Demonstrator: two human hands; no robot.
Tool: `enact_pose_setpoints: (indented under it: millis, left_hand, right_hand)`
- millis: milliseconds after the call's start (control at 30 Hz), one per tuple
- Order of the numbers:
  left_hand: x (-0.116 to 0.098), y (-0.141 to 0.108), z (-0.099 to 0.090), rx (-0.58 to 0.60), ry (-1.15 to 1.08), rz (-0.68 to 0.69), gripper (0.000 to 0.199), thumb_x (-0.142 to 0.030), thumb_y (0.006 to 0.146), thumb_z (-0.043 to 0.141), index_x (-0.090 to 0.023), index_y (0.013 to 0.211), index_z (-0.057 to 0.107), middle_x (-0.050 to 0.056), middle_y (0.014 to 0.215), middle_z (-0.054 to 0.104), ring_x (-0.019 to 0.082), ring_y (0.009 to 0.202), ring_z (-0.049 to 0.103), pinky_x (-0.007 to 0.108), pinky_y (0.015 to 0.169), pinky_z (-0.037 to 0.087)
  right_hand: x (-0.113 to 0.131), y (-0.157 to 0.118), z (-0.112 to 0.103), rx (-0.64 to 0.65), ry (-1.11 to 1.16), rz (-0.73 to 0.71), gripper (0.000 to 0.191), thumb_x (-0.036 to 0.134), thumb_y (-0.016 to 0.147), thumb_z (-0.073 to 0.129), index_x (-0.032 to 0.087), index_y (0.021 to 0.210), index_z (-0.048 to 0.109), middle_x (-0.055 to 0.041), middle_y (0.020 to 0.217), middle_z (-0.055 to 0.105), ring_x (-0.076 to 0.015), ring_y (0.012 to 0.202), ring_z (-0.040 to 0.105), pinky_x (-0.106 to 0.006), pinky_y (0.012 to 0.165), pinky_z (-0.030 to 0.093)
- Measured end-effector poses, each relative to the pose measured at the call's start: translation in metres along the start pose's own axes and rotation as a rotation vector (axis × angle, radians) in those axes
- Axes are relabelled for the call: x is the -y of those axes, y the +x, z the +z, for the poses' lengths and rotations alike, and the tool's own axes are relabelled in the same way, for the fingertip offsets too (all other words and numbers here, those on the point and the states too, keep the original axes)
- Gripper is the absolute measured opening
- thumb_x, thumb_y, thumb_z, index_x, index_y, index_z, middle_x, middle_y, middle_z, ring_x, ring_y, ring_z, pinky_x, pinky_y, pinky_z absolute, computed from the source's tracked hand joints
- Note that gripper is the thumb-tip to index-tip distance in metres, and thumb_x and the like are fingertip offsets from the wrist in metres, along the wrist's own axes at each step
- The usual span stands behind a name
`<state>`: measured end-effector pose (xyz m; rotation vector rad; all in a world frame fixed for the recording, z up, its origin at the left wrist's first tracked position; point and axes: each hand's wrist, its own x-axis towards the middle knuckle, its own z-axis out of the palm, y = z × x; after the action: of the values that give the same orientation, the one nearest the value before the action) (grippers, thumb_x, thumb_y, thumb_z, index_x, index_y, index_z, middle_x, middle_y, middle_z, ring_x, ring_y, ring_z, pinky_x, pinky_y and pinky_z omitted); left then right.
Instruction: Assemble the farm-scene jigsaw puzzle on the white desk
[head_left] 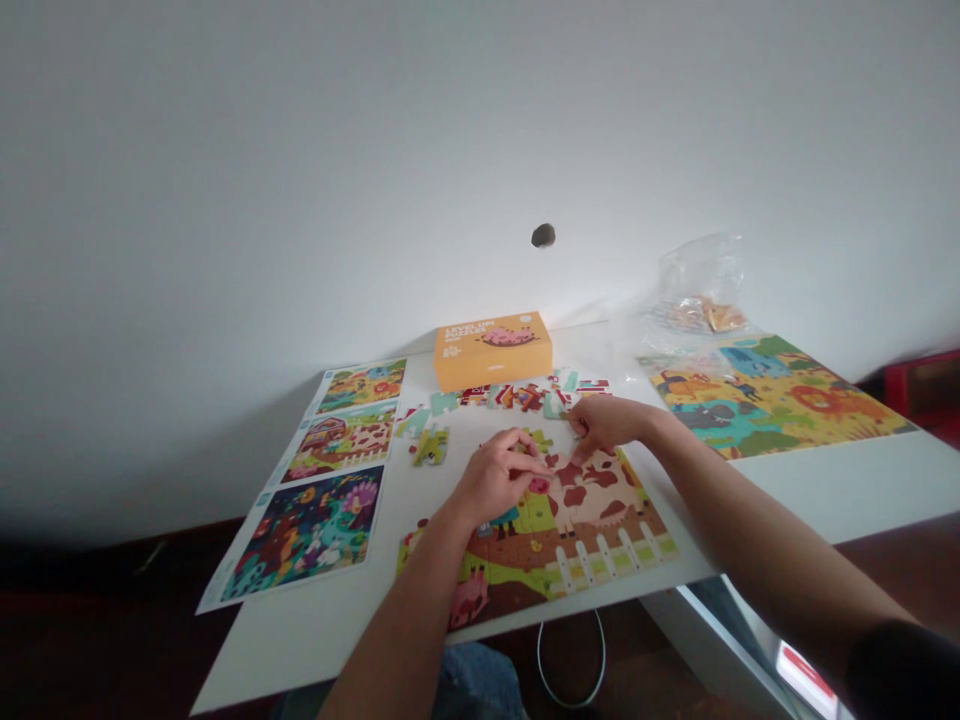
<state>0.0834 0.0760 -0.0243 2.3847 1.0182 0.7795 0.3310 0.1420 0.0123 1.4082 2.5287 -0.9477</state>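
Observation:
A partly joined farm puzzle point(525, 560) lies near the table's front edge, with a spotted cow, a pig and a white fence on it. My left hand point(499, 478) rests on its upper part by the cow's head, thumb and fingers pressed together; what lies under the fingertips is hidden. My right hand point(601, 425) is at the puzzle's top edge above the cow, fingers curled in, with its fingertips down on the pieces. Whether it grips a piece cannot be made out. Loose pieces point(529, 397) lie in a row behind the hands, and a green piece point(430, 447) sits to the left.
An orange puzzle box point(493, 352) stands at the back against the wall. A sheet with three pictures point(311, 480) lies at the left. On the right are a joined animal puzzle point(780, 395) and a clear plastic bag point(701, 290). A white cable loop point(571, 705) hangs below the table edge.

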Motion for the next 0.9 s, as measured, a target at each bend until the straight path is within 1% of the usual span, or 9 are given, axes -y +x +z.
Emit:
enact_pose_setpoints:
  millis: [67,167,433,567,633,767,900]
  left_hand:
    - [-0.0011,0.0001,-0.0006,0.001,0.008,0.005,0.035,-0.008,0.082,0.062,-0.035,0.095,0.078,0.002,0.099,0.063,0.013,0.08,0.056,0.029,0.077,0.049]
    - [-0.0014,0.0001,-0.001,0.002,0.017,0.006,0.034,-0.008,0.082,0.062,-0.035,0.095,0.078,0.002,0.099,0.063,0.013,0.08,0.056,0.03,0.079,0.049]
    - [0.0002,-0.0003,0.0002,-0.02,-0.016,0.002,0.033,-0.004,0.079,0.061,-0.031,0.086,0.08,0.002,0.098,0.063,0.012,0.078,0.056,0.027,0.075,0.049]
    - [-0.0007,-0.0005,-0.0005,-0.006,0.011,0.008,0.034,-0.006,0.08,0.062,-0.033,0.091,0.079,0.002,0.099,0.062,0.012,0.078,0.055,0.027,0.075,0.048]
    - [-0.0011,-0.0005,-0.001,0.001,0.028,0.011,0.036,-0.006,0.081,0.062,-0.034,0.093,0.079,0.002,0.1,0.062,0.012,0.079,0.055,0.028,0.076,0.049]
    - [-0.0012,-0.0002,-0.0009,0.002,0.029,0.018,0.035,-0.007,0.082,0.061,-0.035,0.094,0.078,0.002,0.1,0.062,0.014,0.084,0.057,0.03,0.081,0.049]
    - [-0.0013,0.0,0.0,0.0,0.034,0.023,0.033,-0.009,0.084,0.06,-0.035,0.096,0.078,0.002,0.099,0.062,0.015,0.09,0.059,0.031,0.085,0.049]
  right_hand:
    - [-0.0013,-0.0002,-0.0002,0.02,0.024,0.007,0.054,0.065,0.055,0.078,0.019,0.068,0.055,0.0043,0.047,0.055,-0.0122,0.048,0.049,-0.025,0.052,0.027]
    - [0.0002,-0.0012,0.0,0.028,0.039,0.007,0.054,0.066,0.056,0.077,0.019,0.07,0.055,0.0042,0.047,0.055,-0.0123,0.048,0.049,-0.024,0.052,0.026]
    - [0.0063,0.0023,0.0036,-0.037,-0.084,-0.04,0.054,0.064,0.056,0.079,0.02,0.065,0.05,0.0048,0.05,0.051,-0.0111,0.051,0.045,-0.024,0.051,0.024]
    - [0.0056,-0.0002,0.001,0.021,-0.019,-0.021,0.053,0.064,0.059,0.078,0.02,0.067,0.05,0.0058,0.046,0.05,-0.011,0.048,0.046,-0.024,0.051,0.025]
    - [0.0057,-0.0018,-0.0004,0.031,-0.003,-0.012,0.052,0.064,0.06,0.077,0.02,0.068,0.05,0.0055,0.045,0.051,-0.0115,0.047,0.048,-0.024,0.051,0.026]
    - [0.005,-0.0023,-0.0007,0.007,-0.014,0.004,0.053,0.064,0.059,0.078,0.019,0.068,0.051,0.0047,0.045,0.053,-0.0119,0.047,0.049,-0.024,0.051,0.025]
    - [0.0025,-0.0016,0.0,0.031,0.022,0.006,0.052,0.064,0.06,0.077,0.019,0.07,0.053,0.0049,0.045,0.054,-0.0125,0.047,0.051,-0.024,0.05,0.026]
